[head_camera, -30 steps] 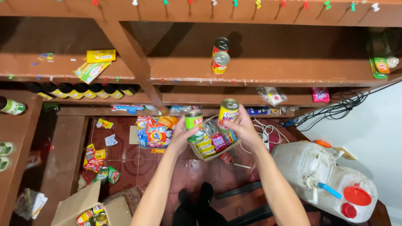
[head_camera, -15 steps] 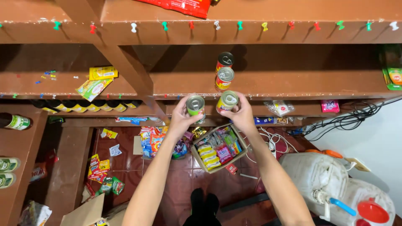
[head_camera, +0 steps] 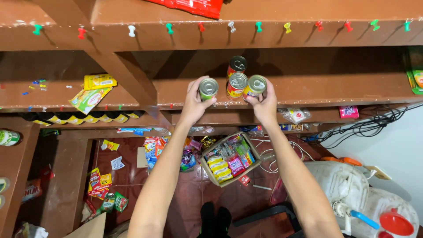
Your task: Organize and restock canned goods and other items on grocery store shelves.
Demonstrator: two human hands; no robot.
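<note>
Up at the shelf (head_camera: 335,94), each hand grips a can: left hand (head_camera: 194,103) the green can (head_camera: 208,88), right hand (head_camera: 264,103) the yellow can (head_camera: 254,86).

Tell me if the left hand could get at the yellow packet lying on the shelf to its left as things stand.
Probably not right away: the left hand is closed around a green can, so its grip is taken. The way to the yellow packet is partly crossed by the slanted wooden brace.

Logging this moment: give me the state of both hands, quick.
Left hand: closed around a green-labelled can at the shelf edge.
Right hand: closed around a yellow-labelled can beside two shelved cans.
</note>
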